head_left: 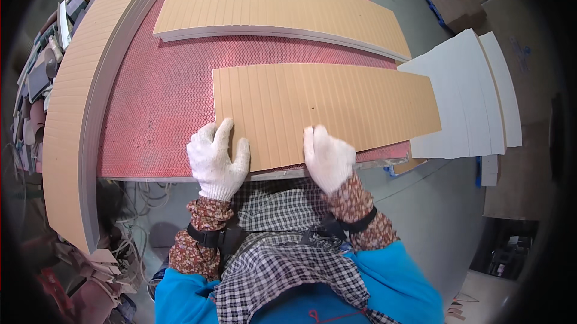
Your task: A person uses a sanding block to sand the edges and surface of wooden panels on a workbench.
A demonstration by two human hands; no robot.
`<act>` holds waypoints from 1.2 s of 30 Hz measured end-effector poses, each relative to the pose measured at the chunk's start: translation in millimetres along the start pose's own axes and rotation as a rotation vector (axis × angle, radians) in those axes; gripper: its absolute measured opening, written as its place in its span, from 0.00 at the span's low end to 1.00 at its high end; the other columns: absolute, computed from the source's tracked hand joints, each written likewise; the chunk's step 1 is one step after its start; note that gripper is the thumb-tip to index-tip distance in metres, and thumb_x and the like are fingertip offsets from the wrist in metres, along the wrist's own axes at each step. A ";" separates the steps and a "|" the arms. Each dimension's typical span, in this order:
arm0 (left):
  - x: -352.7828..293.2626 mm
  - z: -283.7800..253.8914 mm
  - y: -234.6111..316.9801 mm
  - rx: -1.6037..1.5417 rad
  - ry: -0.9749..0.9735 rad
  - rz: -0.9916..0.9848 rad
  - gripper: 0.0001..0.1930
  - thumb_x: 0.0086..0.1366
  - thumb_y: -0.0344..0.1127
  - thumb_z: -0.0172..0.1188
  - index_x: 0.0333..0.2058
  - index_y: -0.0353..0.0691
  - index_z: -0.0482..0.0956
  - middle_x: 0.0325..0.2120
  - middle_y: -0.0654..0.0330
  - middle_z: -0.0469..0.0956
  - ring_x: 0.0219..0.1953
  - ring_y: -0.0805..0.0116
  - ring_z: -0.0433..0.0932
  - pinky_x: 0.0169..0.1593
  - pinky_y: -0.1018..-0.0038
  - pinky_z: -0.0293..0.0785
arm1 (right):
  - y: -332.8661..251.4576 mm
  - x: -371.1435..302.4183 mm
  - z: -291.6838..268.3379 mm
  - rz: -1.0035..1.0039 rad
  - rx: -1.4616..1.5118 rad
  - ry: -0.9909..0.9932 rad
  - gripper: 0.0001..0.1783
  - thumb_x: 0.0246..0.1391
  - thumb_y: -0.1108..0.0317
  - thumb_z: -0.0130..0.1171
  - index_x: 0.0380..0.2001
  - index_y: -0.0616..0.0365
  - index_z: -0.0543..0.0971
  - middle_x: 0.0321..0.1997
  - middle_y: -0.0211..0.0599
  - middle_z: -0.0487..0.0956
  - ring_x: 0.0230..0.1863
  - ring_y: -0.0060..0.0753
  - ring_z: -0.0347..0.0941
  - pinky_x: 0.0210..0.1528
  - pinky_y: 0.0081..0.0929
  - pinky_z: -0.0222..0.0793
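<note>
- Checked apron [288,261] and blue sleeves [390,279] lie closest, below the table's front edge.
- Left gloved hand [217,158]: thumb and fingers spread, gripping nothing visible, at the tan grooved panel's [354,98] near-left corner.
- Right gloved hand [329,157]: fingers curled in over the panel's front edge; whether they pinch anything, I cannot tell.
- That panel lies flat on the red table mat [156,107], its right end overlapping white sheets [466,98].
- Similar panels [276,2] lie stacked behind it.

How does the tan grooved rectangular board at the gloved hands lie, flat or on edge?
Flat: the board shows its broad grooved face upward over the red textured tabletop, the left hand at its left end.
</note>
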State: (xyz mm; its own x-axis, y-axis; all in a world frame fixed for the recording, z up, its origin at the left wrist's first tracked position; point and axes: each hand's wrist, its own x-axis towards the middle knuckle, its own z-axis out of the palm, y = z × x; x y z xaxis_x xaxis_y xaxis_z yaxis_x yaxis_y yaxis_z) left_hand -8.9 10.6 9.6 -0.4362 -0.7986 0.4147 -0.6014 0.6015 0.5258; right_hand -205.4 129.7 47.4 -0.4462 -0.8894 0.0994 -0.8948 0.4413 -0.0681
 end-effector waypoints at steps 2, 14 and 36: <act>1.9 -0.7 2.5 -0.022 -0.012 -0.006 0.24 0.59 0.36 0.71 0.54 0.37 0.82 0.47 0.47 0.79 0.49 0.49 0.76 0.53 0.54 0.73 | 2.5 34.2 2.9 0.008 -0.012 -0.021 0.13 0.70 0.60 0.50 0.33 0.54 0.77 0.17 0.41 0.80 0.22 0.42 0.84 0.23 0.37 0.77; 4.5 -4.1 4.3 -0.067 -0.028 -0.027 0.25 0.56 0.35 0.72 0.53 0.38 0.82 0.47 0.47 0.79 0.48 0.48 0.76 0.52 0.54 0.74 | 11.8 206.8 21.5 -0.048 -0.167 -0.208 0.20 0.71 0.58 0.44 0.44 0.56 0.83 0.42 0.50 0.86 0.48 0.53 0.85 0.45 0.50 0.84; 1.8 -1.0 0.8 -0.024 0.004 -0.008 0.25 0.58 0.37 0.71 0.54 0.37 0.82 0.47 0.48 0.79 0.49 0.48 0.76 0.53 0.55 0.73 | 2.8 -69.6 17.5 0.019 -0.019 0.137 0.17 0.70 0.58 0.58 0.26 0.51 0.72 0.12 0.38 0.74 0.14 0.43 0.77 0.18 0.40 0.71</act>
State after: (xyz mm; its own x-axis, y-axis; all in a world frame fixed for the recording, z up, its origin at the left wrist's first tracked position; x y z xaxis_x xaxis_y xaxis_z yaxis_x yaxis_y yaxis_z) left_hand -9.5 9.7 11.5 -0.4291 -0.8032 0.4132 -0.5883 0.5956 0.5469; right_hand -176.5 190.7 22.9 -0.4600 -0.8567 0.2333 -0.8857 0.4613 -0.0524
